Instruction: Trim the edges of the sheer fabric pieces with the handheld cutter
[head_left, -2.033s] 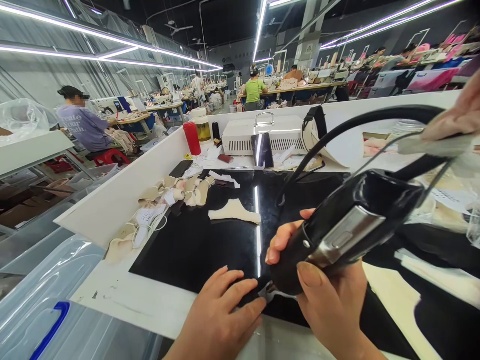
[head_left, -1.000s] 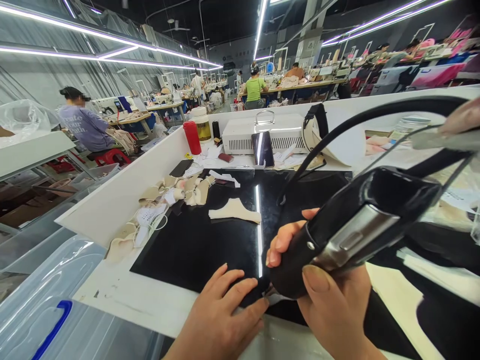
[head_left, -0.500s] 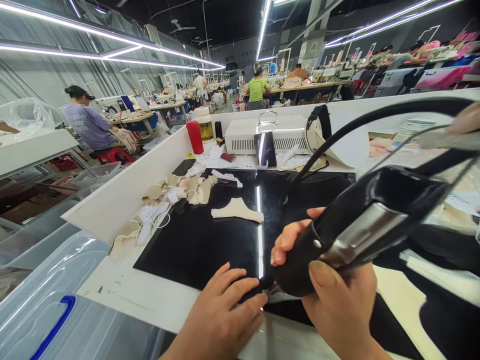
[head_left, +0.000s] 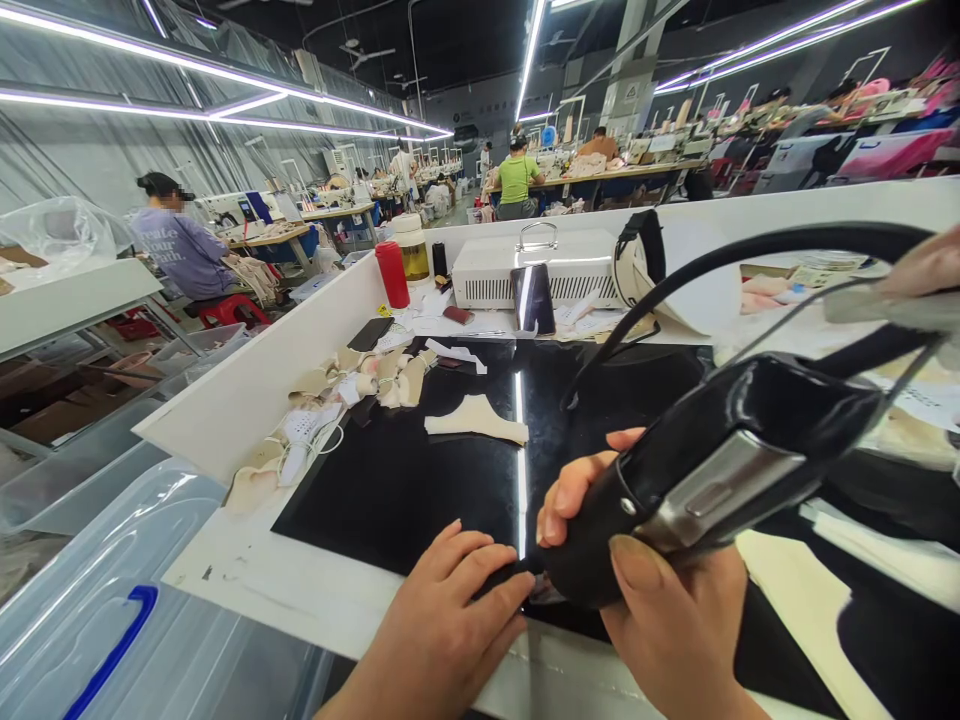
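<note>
My right hand is wrapped round a black corded hand tool with a silver metal lever on its side. The thumb lies beside the lever, and the tool's lower end points down toward the work surface. My left hand rests with fingers stretched out near the front edge of the glossy black sheet, its fingertips close to the tool's tip. Whatever lies under those fingertips is dark and mostly hidden. Beyond the hands, a cream curved fabric piece lies on the sheet.
Cream cloth pieces and tags are heaped at left. A white vented box, a phone and a red cup stand at the back. A pale panel lies at right. Thick black cable arches over the sheet.
The tool in my right hand has shifted slightly left and down. My left hand stays almost in place; the view has moved a little.
</note>
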